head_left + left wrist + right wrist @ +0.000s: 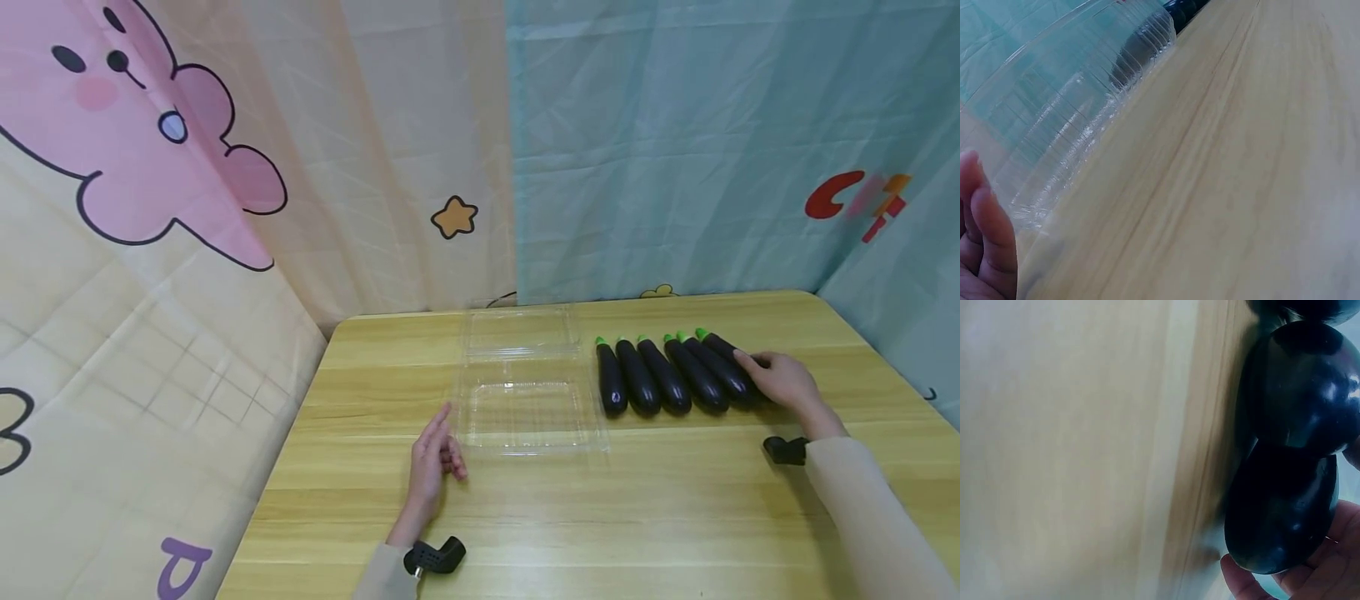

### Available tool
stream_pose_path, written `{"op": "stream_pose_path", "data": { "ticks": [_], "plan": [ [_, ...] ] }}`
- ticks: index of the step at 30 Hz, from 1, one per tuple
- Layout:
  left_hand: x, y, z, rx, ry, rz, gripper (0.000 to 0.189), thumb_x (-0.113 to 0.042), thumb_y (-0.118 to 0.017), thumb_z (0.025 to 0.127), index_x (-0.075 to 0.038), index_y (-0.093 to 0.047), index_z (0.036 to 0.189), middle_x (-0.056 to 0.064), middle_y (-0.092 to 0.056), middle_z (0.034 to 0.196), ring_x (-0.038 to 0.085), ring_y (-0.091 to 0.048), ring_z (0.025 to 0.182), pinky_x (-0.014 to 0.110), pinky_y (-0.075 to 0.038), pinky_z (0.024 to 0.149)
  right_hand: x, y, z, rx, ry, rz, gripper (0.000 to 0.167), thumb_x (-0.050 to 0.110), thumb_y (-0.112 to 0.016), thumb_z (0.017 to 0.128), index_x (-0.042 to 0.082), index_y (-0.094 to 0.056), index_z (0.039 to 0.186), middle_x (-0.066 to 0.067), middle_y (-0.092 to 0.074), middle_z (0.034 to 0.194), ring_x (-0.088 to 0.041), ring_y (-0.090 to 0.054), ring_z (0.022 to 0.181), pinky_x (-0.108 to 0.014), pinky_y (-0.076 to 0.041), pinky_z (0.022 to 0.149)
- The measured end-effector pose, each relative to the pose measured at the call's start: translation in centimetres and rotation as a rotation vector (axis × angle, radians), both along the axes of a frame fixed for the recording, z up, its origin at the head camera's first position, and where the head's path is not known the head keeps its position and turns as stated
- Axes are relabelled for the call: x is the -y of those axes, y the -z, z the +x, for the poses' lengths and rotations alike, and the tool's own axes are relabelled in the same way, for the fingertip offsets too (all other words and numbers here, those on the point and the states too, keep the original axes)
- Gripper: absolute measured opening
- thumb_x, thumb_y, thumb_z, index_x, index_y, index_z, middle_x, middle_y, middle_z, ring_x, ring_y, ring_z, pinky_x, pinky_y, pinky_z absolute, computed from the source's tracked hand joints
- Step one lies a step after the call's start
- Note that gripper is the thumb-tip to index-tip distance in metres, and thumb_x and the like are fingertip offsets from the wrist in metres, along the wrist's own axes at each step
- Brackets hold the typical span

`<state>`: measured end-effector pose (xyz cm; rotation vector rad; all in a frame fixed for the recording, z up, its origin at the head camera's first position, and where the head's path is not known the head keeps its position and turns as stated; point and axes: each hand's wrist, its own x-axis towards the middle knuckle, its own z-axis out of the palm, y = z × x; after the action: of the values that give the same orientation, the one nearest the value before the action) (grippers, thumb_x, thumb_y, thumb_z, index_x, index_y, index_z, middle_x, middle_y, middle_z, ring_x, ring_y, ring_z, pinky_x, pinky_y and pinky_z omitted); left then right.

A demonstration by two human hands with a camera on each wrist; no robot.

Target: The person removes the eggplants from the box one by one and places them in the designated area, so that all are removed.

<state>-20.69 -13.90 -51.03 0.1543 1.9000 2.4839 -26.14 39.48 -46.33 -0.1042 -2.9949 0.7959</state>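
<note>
Several dark purple eggplants (637, 379) with green stem ends lie side by side in a row on the right half of the table. My right hand (787, 385) grips the rightmost eggplant (1282, 515), its thumb over the top and its fingers around the far side. That eggplant leans against its neighbour (1307, 394). Left of the row, a clear plastic clamshell box (528, 450) lies opened, its lid (521, 327) folded back toward the curtain. My left hand (431, 462) hovers by the box's front left corner, fingers loosely extended, holding nothing.
A light wood table (637, 517) carries everything. Patterned curtains (660, 150) hang behind its back edge and down both sides. Each wrist wears a black camera mount (437, 556). The leftmost eggplant lies right at the box's right side.
</note>
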Motion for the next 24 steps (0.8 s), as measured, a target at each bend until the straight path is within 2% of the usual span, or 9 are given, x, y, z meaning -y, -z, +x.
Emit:
{"op": "stream_pose_path", "data": {
  "ticks": [4,7,9,12,13,15,18,21,24],
  "plan": [
    [-0.2,-0.1,0.0,-0.002,-0.093,0.026,0.050,-0.025,-0.036,0.104,0.000,-0.027,0.147,-0.001,-0.043,0.062,0.008,-0.045,0.044,0.021,-0.042,0.041,-0.2,0.1,0.0,-0.017,-0.004,0.008,0.070,0.044,-0.034,0.101,-0.023,-0.046,0.122,-0.044,-0.045,0.118,-0.059,-0.044,0.103,-0.063,-0.037,0.085],
    [-0.2,-0.2,-0.1,0.005,-0.171,0.051,0.049,-0.022,-0.035,0.103,0.000,-0.027,0.146,0.001,-0.040,0.068,0.009,-0.044,0.048,0.020,-0.041,0.043,-0.3,0.2,0.1,-0.047,-0.013,0.026,0.068,0.041,-0.035,0.101,-0.022,-0.047,0.121,-0.043,-0.047,0.117,-0.059,-0.045,0.102,-0.063,-0.037,0.084],
    [-0.1,-0.4,-0.4,0.011,-0.213,0.055,0.048,-0.018,-0.038,0.102,0.000,-0.027,0.146,0.005,-0.043,0.075,0.011,-0.048,0.053,0.021,-0.044,0.049,-0.3,0.3,0.2,-0.066,-0.015,0.031,0.066,0.040,-0.036,0.101,-0.023,-0.047,0.120,-0.043,-0.046,0.117,-0.059,-0.045,0.102,-0.063,-0.037,0.084],
    [0.2,-1.3,-0.9,-0.020,-0.242,-0.021,0.050,-0.015,-0.041,0.100,-0.001,-0.027,0.146,0.015,-0.049,0.092,0.018,-0.055,0.072,0.027,-0.049,0.066,-0.2,0.2,0.4,-0.099,-0.006,0.008,0.066,0.038,-0.037,0.101,-0.025,-0.042,0.122,-0.046,-0.043,0.118,-0.060,-0.042,0.104,-0.064,-0.035,0.085],
    [0.5,-1.7,-1.1,-0.048,-0.238,-0.066,0.051,-0.014,-0.042,0.100,-0.001,-0.026,0.146,0.019,-0.050,0.100,0.022,-0.056,0.081,0.031,-0.049,0.074,0.0,0.1,0.4,-0.118,0.000,-0.005,0.067,0.038,-0.038,0.101,-0.025,-0.040,0.124,-0.046,-0.040,0.119,-0.060,-0.039,0.106,-0.065,-0.034,0.086],
    [1.1,-3.1,-1.8,-0.129,-0.192,-0.180,0.052,-0.014,-0.044,0.100,-0.004,-0.025,0.148,0.021,-0.046,0.119,0.027,-0.052,0.102,0.040,-0.044,0.089,0.5,-0.5,0.5,-0.158,0.016,-0.032,0.069,0.038,-0.038,0.101,-0.024,-0.034,0.129,-0.047,-0.034,0.124,-0.062,-0.032,0.112,-0.067,-0.029,0.089],
    [1.8,-6.2,-3.1,-0.341,-0.061,-0.401,0.054,-0.013,-0.045,0.100,-0.006,-0.024,0.150,0.017,-0.034,0.142,0.031,-0.034,0.127,0.054,-0.026,0.103,2.3,-2.2,0.4,-0.249,0.014,-0.041,0.070,0.040,-0.042,0.100,-0.018,-0.028,0.138,-0.045,-0.024,0.134,-0.061,-0.018,0.123,-0.070,-0.018,0.095],
    [1.7,-9.9,-4.5,-0.580,0.038,-0.697,0.057,-0.026,-0.045,0.100,-0.011,-0.025,0.151,0.009,-0.022,0.153,0.031,-0.013,0.140,0.061,-0.007,0.107,5.1,-4.4,0.2,-0.326,-0.069,-0.004,0.073,0.042,-0.048,0.097,-0.006,-0.023,0.146,-0.036,-0.011,0.147,-0.053,0.001,0.135,-0.068,-0.003,0.102],
    [0.2,-13.2,-5.5,-0.760,0.082,-1.055,0.065,-0.055,-0.036,0.097,-0.023,-0.023,0.152,0.004,-0.014,0.157,0.031,0.004,0.142,0.063,0.006,0.105,8.6,-6.3,0.1,-0.367,-0.221,0.078,0.075,0.044,-0.053,0.095,0.008,-0.019,0.152,-0.023,0.000,0.155,-0.040,0.015,0.138,-0.061,0.010,0.105]
  ]
}}
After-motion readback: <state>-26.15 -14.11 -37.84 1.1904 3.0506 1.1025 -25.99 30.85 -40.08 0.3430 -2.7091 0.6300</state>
